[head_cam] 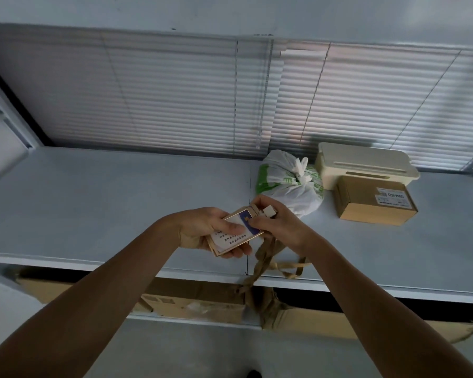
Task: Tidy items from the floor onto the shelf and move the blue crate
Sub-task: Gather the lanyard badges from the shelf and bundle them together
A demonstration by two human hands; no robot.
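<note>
Over the front part of the grey shelf [99,203] I hold a stack of card badges [234,236] with gold edges; the top one is white and blue with printed text. My left hand [202,230] cups the stack from below with the thumb on top. My right hand [279,222] pinches the stack's upper end, where a small clip shows. Tan lanyard straps [265,260] hang from the badges across the shelf edge and down. The blue crate is not in view.
On the shelf behind my hands lie a knotted white and green plastic bag [287,184], a cream plastic box [366,165] and a brown cardboard box [374,203]. Closed blinds [175,99] back the shelf. Flattened cardboard [191,301] sits on the level below.
</note>
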